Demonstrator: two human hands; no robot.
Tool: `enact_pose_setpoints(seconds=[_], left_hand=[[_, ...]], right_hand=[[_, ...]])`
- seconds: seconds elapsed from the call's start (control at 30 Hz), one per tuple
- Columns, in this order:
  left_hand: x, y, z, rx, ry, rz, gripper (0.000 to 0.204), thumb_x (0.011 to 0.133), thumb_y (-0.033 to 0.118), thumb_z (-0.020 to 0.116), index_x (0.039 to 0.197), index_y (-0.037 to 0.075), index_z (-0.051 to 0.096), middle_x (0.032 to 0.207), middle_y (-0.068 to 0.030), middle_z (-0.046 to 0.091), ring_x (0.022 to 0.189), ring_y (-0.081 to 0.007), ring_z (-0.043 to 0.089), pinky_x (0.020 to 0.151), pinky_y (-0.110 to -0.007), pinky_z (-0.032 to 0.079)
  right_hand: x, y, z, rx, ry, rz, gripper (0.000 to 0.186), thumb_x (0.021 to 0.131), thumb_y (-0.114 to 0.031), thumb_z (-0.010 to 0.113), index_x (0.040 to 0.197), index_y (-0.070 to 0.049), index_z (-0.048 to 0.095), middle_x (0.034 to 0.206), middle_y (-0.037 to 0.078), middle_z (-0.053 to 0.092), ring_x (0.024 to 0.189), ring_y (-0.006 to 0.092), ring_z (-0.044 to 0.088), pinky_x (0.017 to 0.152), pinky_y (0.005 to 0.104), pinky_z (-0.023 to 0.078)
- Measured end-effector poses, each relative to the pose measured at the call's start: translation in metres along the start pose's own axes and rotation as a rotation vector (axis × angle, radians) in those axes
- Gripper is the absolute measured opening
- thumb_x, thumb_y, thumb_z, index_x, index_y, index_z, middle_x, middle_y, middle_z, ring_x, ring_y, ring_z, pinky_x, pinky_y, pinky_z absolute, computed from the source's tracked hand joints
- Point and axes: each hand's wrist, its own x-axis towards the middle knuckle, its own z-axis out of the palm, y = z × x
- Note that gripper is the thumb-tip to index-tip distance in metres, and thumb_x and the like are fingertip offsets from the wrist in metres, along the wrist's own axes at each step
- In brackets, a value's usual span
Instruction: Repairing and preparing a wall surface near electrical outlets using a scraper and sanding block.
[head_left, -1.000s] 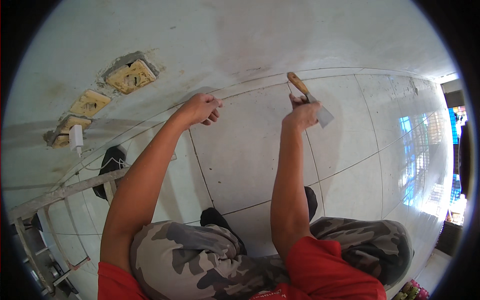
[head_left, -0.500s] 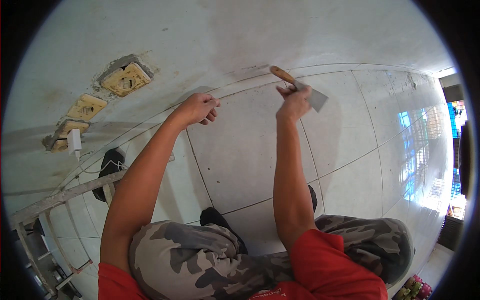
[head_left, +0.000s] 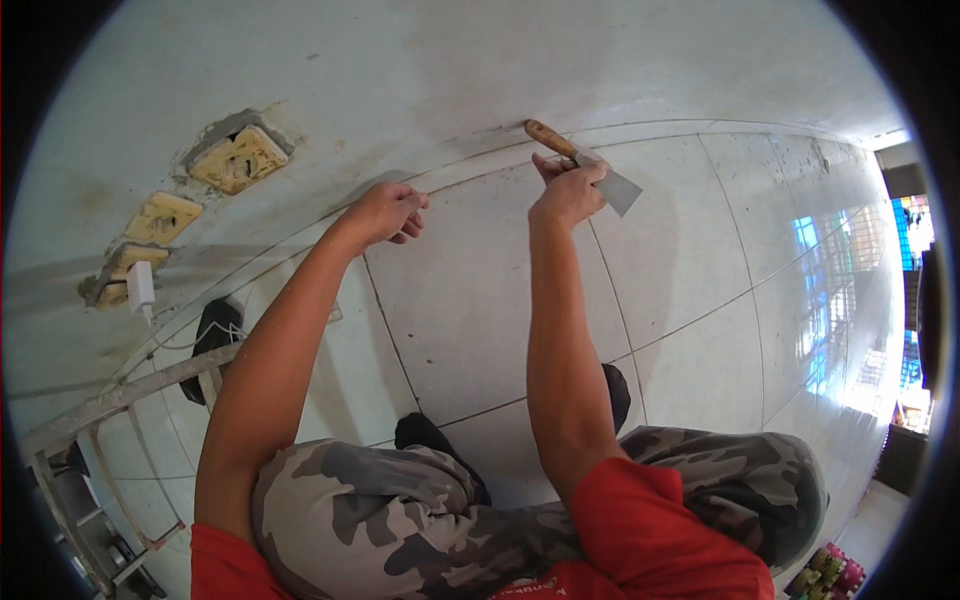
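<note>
My right hand (head_left: 570, 194) is closed around a putty knife (head_left: 550, 138) with a wooden handle and a flat metal blade. The handle points up and left toward the wall, while the blade slants down to the right over the floor tiles. Some fingers are hidden behind the hand. My left hand (head_left: 385, 213) hovers near the base of the wall, apart from the right one. Its fingers are curled inward with thumb and forefinger together; what they hold, if anything, is hidden. The pale wall (head_left: 430, 70) meets the tiled floor (head_left: 465, 300) just beyond both hands.
Yellowed wall sockets (head_left: 240, 160) sit in rough plaster at left, one with a white charger (head_left: 141, 287) and cable. A metal frame (head_left: 120, 402) and a black object (head_left: 212, 325) stand at lower left. Small dark bits lie on the tiles. Light enters at far right.
My right hand and the putty knife have shifted slightly left and toward the wall. My left hand keeps its curled shape; the whole view has moved a little.
</note>
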Motion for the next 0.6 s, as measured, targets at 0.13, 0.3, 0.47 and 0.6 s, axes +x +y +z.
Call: enact_pose_setpoints(seconds=[0.13, 0.3, 0.47, 0.6], left_hand=[[-0.004, 0.002, -0.001, 0.032, -0.006, 0.010, 0.029, 0.098, 0.031, 0.051, 0.109, 0.007, 0.062, 0.087, -0.0021, 0.064, 0.078, -0.0114, 0.063, 0.067, -0.028, 0.050], [0.004, 0.000, 0.001, 0.008, 0.005, 0.014, 0.028, 0.098, 0.030, 0.052, 0.109, 0.007, 0.062, 0.087, -0.0023, 0.064, 0.077, -0.0115, 0.063, 0.067, -0.028, 0.050], [-0.002, -0.006, -0.005, 0.039, 0.003, 0.001, 0.028, 0.098, 0.031, 0.051, 0.107, 0.007, 0.062, 0.088, -0.0028, 0.064, 0.077, -0.0116, 0.063, 0.068, -0.028, 0.051], [0.003, 0.002, -0.004, -0.004, 0.041, 0.039, 0.032, 0.099, 0.034, 0.049, 0.108, 0.006, 0.061, 0.090, -0.0034, 0.064, 0.077, -0.0119, 0.063, 0.070, -0.029, 0.051]], right_hand=[[0.003, -0.014, -0.023, -0.062, -0.021, 0.194, 0.032, 0.100, -0.025, 0.036, 0.099, 0.006, 0.041, 0.072, 0.013, 0.053, 0.052, 0.0202, 0.055, 0.061, 0.0417, 0.063], [-0.012, -0.004, 0.002, -0.016, 0.093, 0.134, 0.034, 0.100, -0.025, 0.035, 0.101, 0.008, 0.042, 0.070, 0.013, 0.053, 0.051, 0.0211, 0.055, 0.061, 0.0430, 0.063], [0.003, -0.013, -0.021, -0.124, -0.121, 0.171, 0.034, 0.100, -0.025, 0.035, 0.092, 0.006, 0.047, 0.070, 0.011, 0.049, 0.050, 0.0217, 0.055, 0.058, 0.0438, 0.063], [0.003, -0.003, -0.025, -0.164, -0.055, 0.157, 0.034, 0.101, -0.024, 0.034, 0.096, 0.006, 0.050, 0.074, 0.012, 0.050, 0.053, 0.0225, 0.058, 0.057, 0.0401, 0.062]])
